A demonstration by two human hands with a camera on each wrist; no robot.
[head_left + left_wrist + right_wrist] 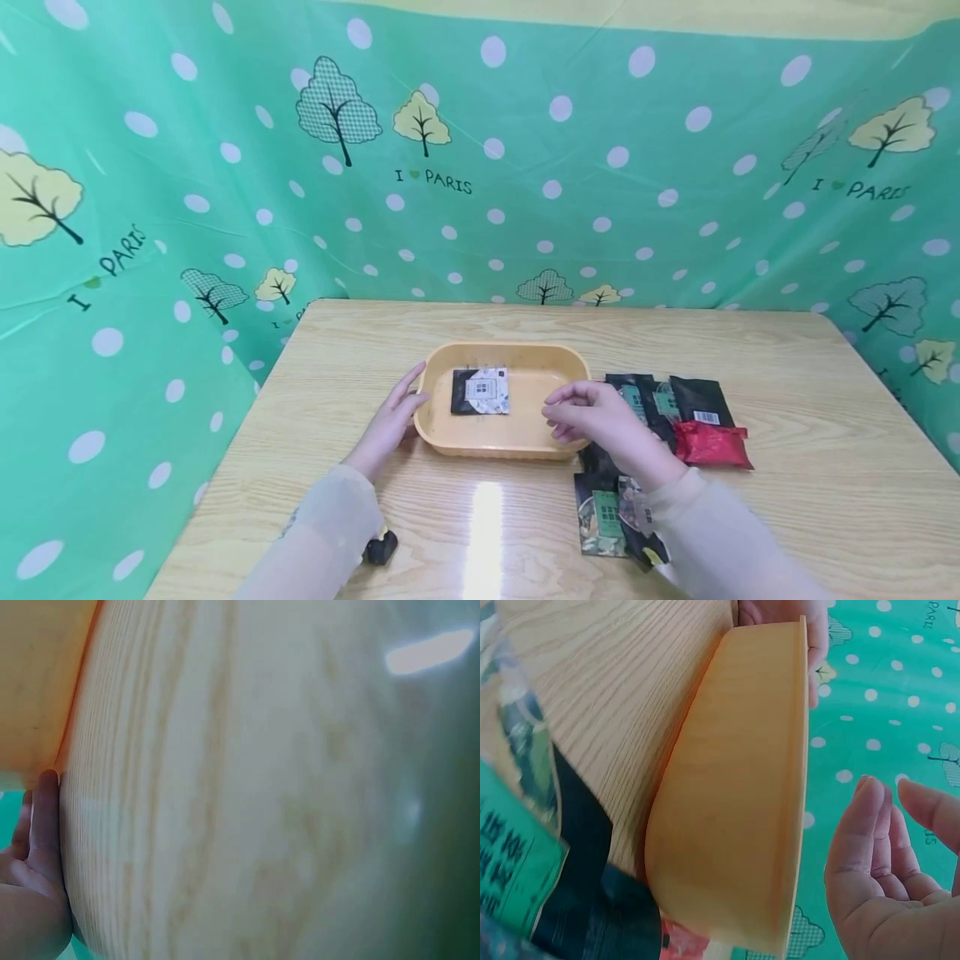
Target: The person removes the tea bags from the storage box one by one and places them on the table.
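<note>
An orange-yellow plastic basin (480,440) stands on the wooden table, with one black-and-white packet (483,392) lying flat inside, left of its middle. My left hand (390,421) rests against the basin's left side. In the left wrist view the fingers (45,817) of that hand stretch along the basin wall. Over the basin's right end hovers my right hand (596,417), holding nothing. The right wrist view shows its fingers (851,847) loosely bent above the rim, the thumb apart from them. Several black packets (600,517) with green labels lie right of the basin, partly hidden by the right arm.
A red packet (712,444) lies beside a black pouch (701,402) with a barcode label, at the right of the pile. Near the left sleeve sits a small black object (381,548), partly covered. A green dotted cloth (525,167) hangs behind the table (810,400).
</note>
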